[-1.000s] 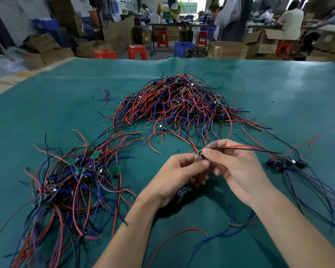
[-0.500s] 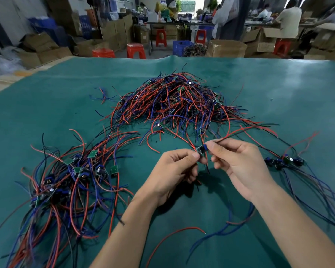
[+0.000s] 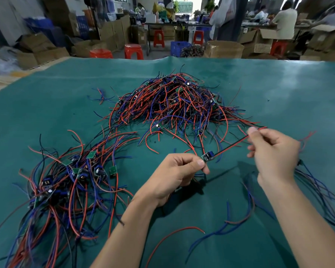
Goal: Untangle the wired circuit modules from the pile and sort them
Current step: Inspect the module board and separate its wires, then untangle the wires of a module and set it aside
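Now left hand (image 3: 174, 171) pinches module (image 3: 207, 156); right hand (image 3: 273, 151) grips its wires (image 3: 232, 146).

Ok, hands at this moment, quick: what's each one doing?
Left hand: pinching the small circuit module between thumb and fingertips.
Right hand: pinching the module's red and black wires, drawn taut.

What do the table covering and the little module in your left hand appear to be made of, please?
Table covering: probably vinyl or rubber matting; smooth teal sheet with soft sheen and a ripple at its far edge. Module: seemingly a green printed circuit board carrying a blue part, pinched by the left hand.
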{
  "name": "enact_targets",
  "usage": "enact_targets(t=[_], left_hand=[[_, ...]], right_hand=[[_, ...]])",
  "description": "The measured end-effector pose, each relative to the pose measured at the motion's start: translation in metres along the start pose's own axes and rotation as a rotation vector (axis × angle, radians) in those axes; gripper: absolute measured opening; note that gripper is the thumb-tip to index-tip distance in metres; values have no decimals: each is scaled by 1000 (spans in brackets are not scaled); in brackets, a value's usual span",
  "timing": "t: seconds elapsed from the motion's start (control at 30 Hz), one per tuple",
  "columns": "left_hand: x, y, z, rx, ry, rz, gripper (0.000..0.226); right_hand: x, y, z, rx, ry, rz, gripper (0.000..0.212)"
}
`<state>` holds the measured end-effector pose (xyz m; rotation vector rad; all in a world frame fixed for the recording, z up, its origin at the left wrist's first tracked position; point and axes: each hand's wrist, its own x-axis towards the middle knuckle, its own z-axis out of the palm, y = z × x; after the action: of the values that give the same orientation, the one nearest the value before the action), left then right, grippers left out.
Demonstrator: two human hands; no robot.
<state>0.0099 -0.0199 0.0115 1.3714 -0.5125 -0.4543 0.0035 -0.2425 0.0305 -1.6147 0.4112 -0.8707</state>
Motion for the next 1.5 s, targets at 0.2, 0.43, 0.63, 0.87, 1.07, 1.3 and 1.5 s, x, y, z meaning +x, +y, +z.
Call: enact_targets(t=[0.2,0.43,0.63,0.87,1.07,1.3,1.5], left_hand=[[1,-2,-3,-150,111,-6,21],[1,-1,1,-135,141,-22,21],[-1,0,1,-38,78,-39,24],[-2,1,2,-9,13,-52,22],[-2,2,4,-10,68,-63,25],[-2,4,8,-37,125,-66,32],[-5,7,9,-69,140,-23,34]], right_hand=[[6,-3,-6,224,174,187,23],[-47,-16,27,102,-661,202,24],[-52,-17,26,107,-672,30,12],[-17,-20,5,-184,-94,-338,24],[-11,-63,-1,94,128,-248,22],[-60,-139,83,245,-522,-84,26],[-76,-134,153,-667,-890,-472,63]])
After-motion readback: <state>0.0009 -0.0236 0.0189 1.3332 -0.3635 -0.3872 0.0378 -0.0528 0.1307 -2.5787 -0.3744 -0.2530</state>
